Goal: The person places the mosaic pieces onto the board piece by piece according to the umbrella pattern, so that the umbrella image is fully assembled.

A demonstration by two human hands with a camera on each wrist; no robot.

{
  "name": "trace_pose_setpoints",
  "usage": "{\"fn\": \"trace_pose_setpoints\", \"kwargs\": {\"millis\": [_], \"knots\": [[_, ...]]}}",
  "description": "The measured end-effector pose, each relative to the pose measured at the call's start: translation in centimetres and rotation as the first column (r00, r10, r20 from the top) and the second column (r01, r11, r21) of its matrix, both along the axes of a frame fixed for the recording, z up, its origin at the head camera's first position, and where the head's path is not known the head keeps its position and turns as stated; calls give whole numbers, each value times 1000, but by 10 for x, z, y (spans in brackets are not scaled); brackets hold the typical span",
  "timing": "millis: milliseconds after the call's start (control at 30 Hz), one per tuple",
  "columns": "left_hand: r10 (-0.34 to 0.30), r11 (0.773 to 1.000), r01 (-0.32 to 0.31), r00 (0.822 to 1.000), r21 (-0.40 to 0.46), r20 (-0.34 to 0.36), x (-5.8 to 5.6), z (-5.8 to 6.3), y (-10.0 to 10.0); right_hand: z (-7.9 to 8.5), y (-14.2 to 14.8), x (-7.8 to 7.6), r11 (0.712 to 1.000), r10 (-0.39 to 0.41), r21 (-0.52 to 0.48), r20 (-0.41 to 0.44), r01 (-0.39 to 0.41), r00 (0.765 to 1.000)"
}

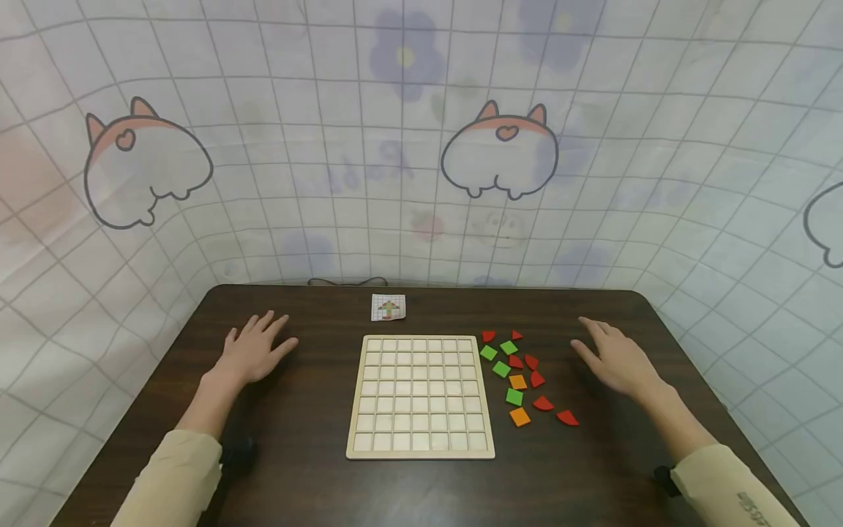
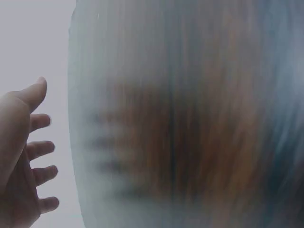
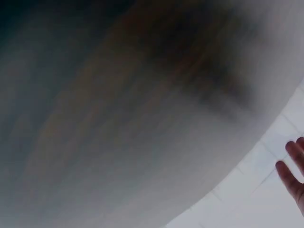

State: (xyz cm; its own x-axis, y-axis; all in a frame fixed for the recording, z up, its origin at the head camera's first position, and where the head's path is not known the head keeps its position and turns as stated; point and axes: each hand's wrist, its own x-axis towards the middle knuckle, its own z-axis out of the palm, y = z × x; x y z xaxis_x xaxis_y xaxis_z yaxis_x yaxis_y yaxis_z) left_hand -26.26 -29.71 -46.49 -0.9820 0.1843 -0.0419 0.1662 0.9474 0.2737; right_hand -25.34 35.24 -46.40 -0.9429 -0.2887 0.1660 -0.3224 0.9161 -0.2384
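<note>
My left hand (image 1: 253,353) is on the left side of the dark table, fingers spread and straight, holding nothing. In the left wrist view the left hand (image 2: 21,152) shows its thumb and separated fingers. On the right side, my right hand (image 1: 617,357) has its fingers extended and nothing in it. The right wrist view catches only some fingers of the right hand (image 3: 293,173) at the edge. Between the hands lies a pale wooden grid board (image 1: 420,451). Nearest the right hand are loose flat pieces: red quarter-round ones (image 1: 543,403), green squares (image 1: 514,397) and orange squares (image 1: 519,417).
A small printed card (image 1: 388,307) with a coloured grid picture lies behind the board. The table (image 1: 421,494) meets a patterned, gridded curtain (image 1: 369,234) at the back and sides. A thin dark cable (image 1: 349,282) runs along its far edge.
</note>
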Motion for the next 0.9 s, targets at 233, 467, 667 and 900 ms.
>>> {"fn": "trace_pose_setpoints", "kwargs": {"millis": [233,467,667,900], "knots": [[-86,996,87,996,11,-37,13,-1,29,0,-25,-7,998,48,-45,-29,-49,998],[-168,984,168,986,61,-11,28,1,57,-4,-45,-21,990,90,-105,-2,-90,996],[-210,971,204,977,128,32,40,3,71,-5,-58,-31,983,133,-130,18,-129,991],[-238,961,221,966,164,96,60,0,87,-8,-69,-41,975,172,-156,62,-161,983]]}}
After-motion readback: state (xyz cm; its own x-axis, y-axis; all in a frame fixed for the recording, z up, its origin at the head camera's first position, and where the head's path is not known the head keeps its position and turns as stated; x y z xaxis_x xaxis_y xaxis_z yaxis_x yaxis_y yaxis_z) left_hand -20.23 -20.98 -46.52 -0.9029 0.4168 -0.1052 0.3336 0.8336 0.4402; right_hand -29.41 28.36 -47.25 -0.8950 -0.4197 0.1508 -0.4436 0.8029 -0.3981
